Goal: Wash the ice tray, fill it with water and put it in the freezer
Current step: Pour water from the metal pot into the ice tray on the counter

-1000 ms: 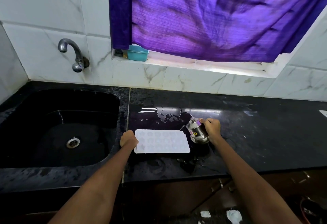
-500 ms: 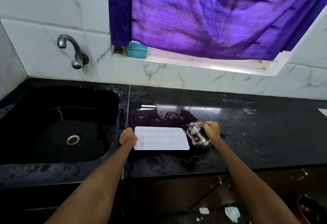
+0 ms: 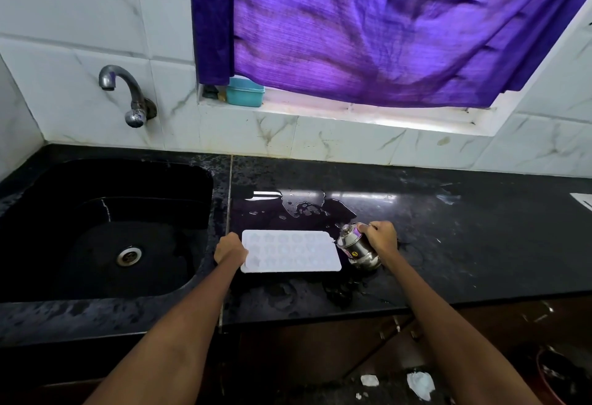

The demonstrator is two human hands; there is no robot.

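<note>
Two Hands at the Ice Tray on the Counter

Two hands work on the black countertop [image 3: 448, 244], just right of the sink [image 3: 105, 238].

1. Ice tray [image 3: 290, 251]: white, rectangular, lying flat on the wet counter between the two hands. Its long side runs left to right. Rows of small moulded cavities show faintly on its upper face.

2. Left hand [image 3: 229, 250]: fingers curled at the tray's left short edge, touching it. Whether the fingertips pinch the edge or only rest against it cannot be told, as the back of the hand hides them.

3. Right hand [image 3: 381, 238]: fingers wrapped round a small steel pot [image 3: 355, 246]. The pot is tilted, its top leaning toward the tray's right end, its base near the counter surface.

4. Surroundings: a water puddle [image 3: 301, 209] spreads on the counter behind the tray. A metal tap [image 3: 128, 94] projects from the tiled wall above the sink. A teal container [image 3: 245, 92] stands on the window ledge under a purple curtain [image 3: 384, 26].
</note>
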